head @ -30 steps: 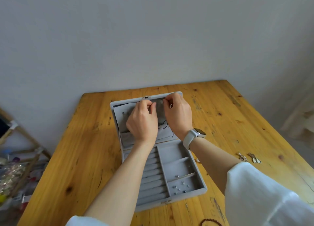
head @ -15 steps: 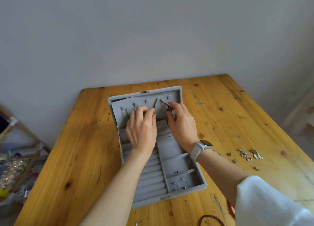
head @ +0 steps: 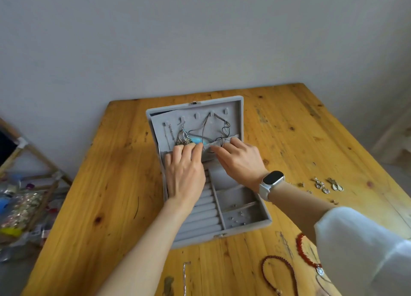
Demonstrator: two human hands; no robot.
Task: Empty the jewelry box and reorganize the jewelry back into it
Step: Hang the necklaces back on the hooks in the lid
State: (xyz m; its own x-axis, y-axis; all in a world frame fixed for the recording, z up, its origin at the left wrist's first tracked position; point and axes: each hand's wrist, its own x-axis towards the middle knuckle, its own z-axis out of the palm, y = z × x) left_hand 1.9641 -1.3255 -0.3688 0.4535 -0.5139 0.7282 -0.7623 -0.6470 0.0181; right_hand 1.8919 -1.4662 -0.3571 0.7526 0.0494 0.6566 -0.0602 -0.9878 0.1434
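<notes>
Head view: open grey velvet jewelry box [head: 233, 229], lid hung with black cord necklaces [head: 224, 126]; left hand [head: 184, 173] fingers flat, right hand [head: 240, 160] fingers pinching grey pocket flap [head: 219, 143].

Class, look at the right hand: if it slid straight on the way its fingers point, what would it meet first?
The right hand points up-left, already at the lid's grey fabric pocket edge; next it would probably meet the turquoise pendant, though depth is unclear.

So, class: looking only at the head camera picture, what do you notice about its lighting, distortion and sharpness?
Head view: soft, even daylight, faint shadows under the hands; wide-angle bending bows the wooden table edges; the jewelry box looks fairly sharp, the white sleeve and left-hand clutter blurred; no strong glare.
</notes>
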